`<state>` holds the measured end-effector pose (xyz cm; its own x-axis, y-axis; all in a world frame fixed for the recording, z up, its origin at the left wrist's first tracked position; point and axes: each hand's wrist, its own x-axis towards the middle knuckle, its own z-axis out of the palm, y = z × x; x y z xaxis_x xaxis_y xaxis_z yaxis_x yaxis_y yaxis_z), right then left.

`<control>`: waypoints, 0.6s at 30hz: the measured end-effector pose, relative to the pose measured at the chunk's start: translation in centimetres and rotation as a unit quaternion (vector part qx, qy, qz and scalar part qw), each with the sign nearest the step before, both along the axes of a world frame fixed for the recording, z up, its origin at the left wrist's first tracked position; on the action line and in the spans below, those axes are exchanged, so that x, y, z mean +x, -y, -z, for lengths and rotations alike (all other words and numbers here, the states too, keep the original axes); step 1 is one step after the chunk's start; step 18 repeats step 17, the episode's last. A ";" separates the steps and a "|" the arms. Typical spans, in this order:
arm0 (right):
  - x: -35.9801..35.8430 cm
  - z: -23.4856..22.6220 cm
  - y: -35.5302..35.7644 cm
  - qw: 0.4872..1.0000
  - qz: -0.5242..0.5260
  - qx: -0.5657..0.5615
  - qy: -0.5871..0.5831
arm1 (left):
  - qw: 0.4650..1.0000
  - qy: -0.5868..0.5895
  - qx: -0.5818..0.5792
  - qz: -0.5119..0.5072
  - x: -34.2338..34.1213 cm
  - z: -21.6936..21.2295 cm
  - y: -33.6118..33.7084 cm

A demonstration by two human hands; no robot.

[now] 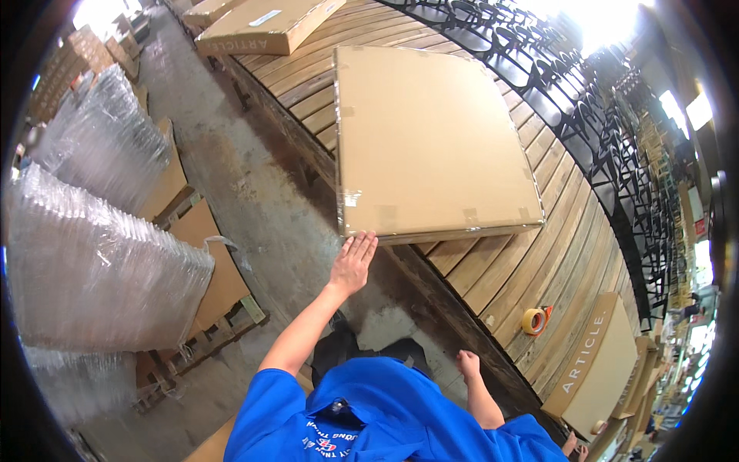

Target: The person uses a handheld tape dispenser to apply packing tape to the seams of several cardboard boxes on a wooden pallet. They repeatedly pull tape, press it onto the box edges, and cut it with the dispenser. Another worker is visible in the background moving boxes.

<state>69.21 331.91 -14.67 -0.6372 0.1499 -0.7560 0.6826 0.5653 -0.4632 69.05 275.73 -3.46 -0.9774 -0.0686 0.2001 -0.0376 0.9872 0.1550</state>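
Observation:
A large flat cardboard box (431, 138), its edges sealed with clear tape, lies on the slatted wooden table ahead of me. Its near left corner juts out past the table's edge. My left hand (354, 262) rests against the near side at that corner, fingers straight and close together, palm flat rather than wrapped round it. Down by the table's front edge, my right hand (467, 363) is curled into a fist, away from the box, and nothing shows in it.
An orange tape dispenser (536, 319) sits on the slatted table (500, 292), near another box (593, 362) at right. More boxes (265, 27) lie at the far left end. Plastic-wrapped stacks (100, 262) stand left across the concrete aisle (208, 162). Black chair frames (570, 92) line the far side.

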 end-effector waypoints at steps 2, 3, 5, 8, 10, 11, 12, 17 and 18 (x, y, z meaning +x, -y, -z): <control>-1.6 -1.8 8.4 0.987 -0.108 0.030 -0.117 | 1.000 -0.022 0.007 0.016 0.9 -0.4 2.9; -2.3 -3.2 13.5 0.967 -0.161 0.031 -0.195 | 0.999 -0.016 -0.007 0.037 1.4 -0.1 4.5; -4.2 -8.1 24.8 0.909 -0.242 -0.002 -0.341 | 0.996 -0.016 -0.007 0.088 2.0 -0.5 8.2; -7.8 -15.7 40.0 0.806 -0.316 -0.034 -0.500 | 0.985 -0.033 0.012 0.170 1.7 -0.7 14.3; -10.3 -19.6 48.3 0.767 -0.339 -0.029 -0.544 | 0.973 -0.048 0.040 0.222 0.6 -1.6 18.8; -12.0 -19.8 51.8 0.759 -0.344 -0.015 -0.553 | 0.969 -0.050 0.064 0.235 0.1 -1.9 21.2; -13.7 -19.9 55.2 0.749 -0.351 -0.002 -0.562 | 0.964 -0.050 0.087 0.246 -0.4 -1.8 23.7; -23.0 -18.3 72.5 0.758 -0.383 0.141 -0.509 | 0.981 0.074 0.168 0.069 1.5 3.3 39.0; -23.0 -18.3 72.5 0.758 -0.383 0.141 -0.509 | 0.981 0.074 0.168 0.069 1.5 3.3 39.0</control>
